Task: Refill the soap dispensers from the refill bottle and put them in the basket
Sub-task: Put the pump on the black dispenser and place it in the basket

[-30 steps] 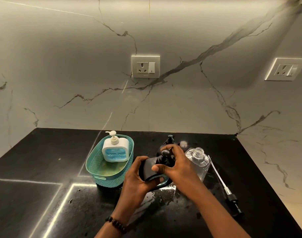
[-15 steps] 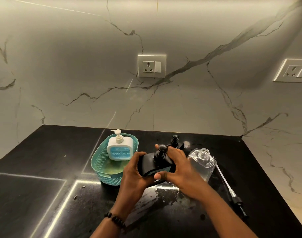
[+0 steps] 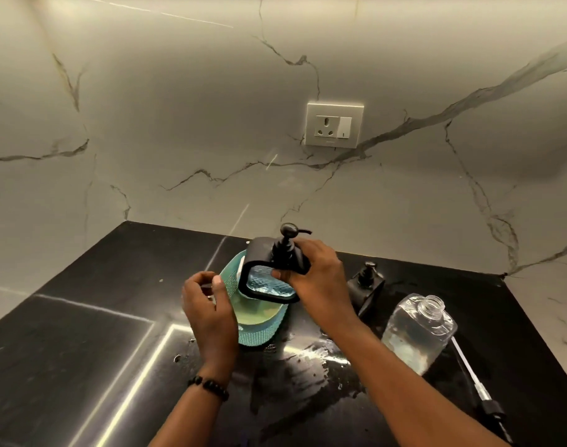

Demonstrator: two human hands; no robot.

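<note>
**Holding a black dispenser over the teal basket**

Sitting across the lower half of the frame is a black countertop [image 3: 82, 317], wet and glinting in front of the basket. Left of centre, the left hand [image 3: 211, 314] is hovering with its fingers loosely curled and grasping nothing, just beside the near left rim of the teal basket [image 3: 259, 333]. Only a sliver of something white is showing at the basket's far rim; what it is cannot be told.

At centre, the right hand [image 3: 317, 279] is gripping a black pump dispenser [image 3: 269, 272] with a blue patterned front, holding it tilted above the basket's opening, not yet resting inside. Its pump head is pointing toward the right.

Right of that hand, a second, smaller black dispenser [image 3: 366, 285] is standing on the counter. Further right, the clear refill bottle [image 3: 417, 330] is standing uncapped, partly filled with clear liquid. In the lower right corner, a loose pump with its long tube [image 3: 469, 372] is lying flat on the counter beside the bottle.
</note>
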